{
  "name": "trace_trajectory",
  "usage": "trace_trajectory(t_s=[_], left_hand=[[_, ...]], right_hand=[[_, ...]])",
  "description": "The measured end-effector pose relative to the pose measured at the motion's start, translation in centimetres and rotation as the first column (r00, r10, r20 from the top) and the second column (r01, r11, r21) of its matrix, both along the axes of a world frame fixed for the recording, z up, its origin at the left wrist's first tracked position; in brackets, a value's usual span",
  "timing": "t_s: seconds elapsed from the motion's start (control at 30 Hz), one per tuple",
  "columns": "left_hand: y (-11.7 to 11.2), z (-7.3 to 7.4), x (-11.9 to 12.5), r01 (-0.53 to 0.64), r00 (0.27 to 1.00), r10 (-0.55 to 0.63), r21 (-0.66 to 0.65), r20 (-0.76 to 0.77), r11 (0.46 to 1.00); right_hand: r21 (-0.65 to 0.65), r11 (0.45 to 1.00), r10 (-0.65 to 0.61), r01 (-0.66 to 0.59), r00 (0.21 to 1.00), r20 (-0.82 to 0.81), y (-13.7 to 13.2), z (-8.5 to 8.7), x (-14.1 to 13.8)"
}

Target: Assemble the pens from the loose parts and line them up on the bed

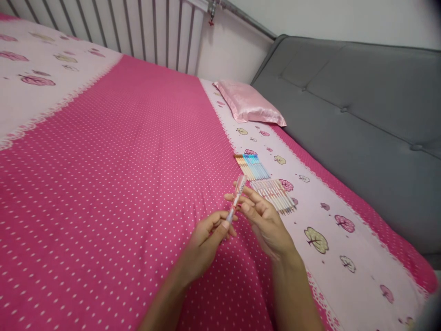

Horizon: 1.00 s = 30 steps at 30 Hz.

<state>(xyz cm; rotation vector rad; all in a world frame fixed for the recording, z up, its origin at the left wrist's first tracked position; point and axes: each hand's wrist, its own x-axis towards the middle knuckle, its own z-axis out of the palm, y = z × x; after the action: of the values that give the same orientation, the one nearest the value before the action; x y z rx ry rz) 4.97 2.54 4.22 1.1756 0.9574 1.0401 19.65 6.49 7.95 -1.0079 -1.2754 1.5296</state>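
A slim pen (237,197) with a pale, see-through pinkish upper end and a small red part is held up slantwise before me. My left hand (210,234) pinches its lower end between thumb and fingers. Around the upper part, my right hand (265,220) has its fingers behind the pen and its thumb close in front, loosely closed on it. Just beyond my right hand lies a row of pale pens with pinkish marks (274,195). Farther off is another row, part yellowish with brown ends and part blue (253,166).
Both rows lie on the bed's bright pink dotted and pale tree-printed cover (138,161). A shiny pink pillow (251,103) rests near the grey padded headboard (351,101). Behind the bed stand a white radiator (151,32) and a pipe with a red-handled valve (211,20).
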Motion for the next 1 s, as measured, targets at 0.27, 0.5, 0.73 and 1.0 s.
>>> trace_trajectory(t_s=[0.27, 0.5, 0.73, 1.0], left_hand=[[0.0, 0.14, -0.05, 0.019, 1.0, -0.019, -0.011, 0.012, 1.0], [-0.07, 0.19, 0.01, 0.012, 1.0, -0.011, -0.004, 0.023, 1.0], [-0.13, 0.43, 0.04, 0.025, 0.999, -0.025, 0.01, 0.034, 1.0], [-0.18, 0.07, 0.01, 0.05, 0.998, -0.05, -0.002, 0.041, 0.999]], right_hand=[[-0.05, 0.999, 0.011, -0.013, 0.999, -0.04, -0.01, 0.06, -0.06], [-0.052, 0.998, -0.043, 0.041, 0.999, -0.031, 0.03, -0.15, -0.12], [-0.026, 0.999, -0.046, 0.046, 0.999, -0.014, 0.09, -0.58, -0.25], [-0.063, 0.994, 0.079, -0.084, 0.993, -0.084, -0.16, 0.28, 0.17]])
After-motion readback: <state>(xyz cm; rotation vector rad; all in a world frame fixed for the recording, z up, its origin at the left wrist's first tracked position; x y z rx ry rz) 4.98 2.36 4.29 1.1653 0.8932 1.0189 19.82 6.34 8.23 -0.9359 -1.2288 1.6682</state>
